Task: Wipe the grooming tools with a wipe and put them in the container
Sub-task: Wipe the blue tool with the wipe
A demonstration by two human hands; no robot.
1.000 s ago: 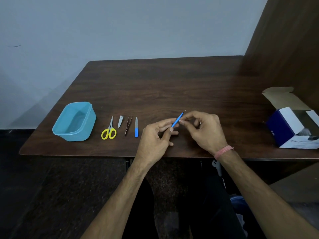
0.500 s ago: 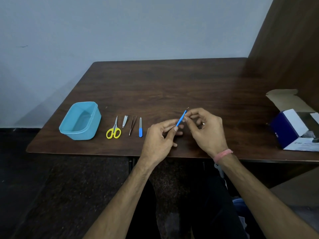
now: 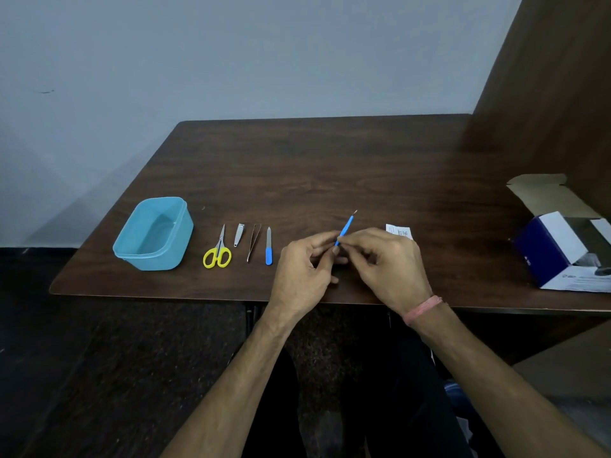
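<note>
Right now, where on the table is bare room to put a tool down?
The far half of the table is bare. A bare strip lies between the paper packet and the box. It is crowded from the container to the nail file.

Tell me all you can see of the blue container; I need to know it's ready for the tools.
The container is light blue, plastic-looking, rectangular with rounded corners and a raised rim. It stands upright and open with no lid, nothing visible inside. It sits near the table's front left corner, left of the scissors and apart from them. Neither hand touches it.
</note>
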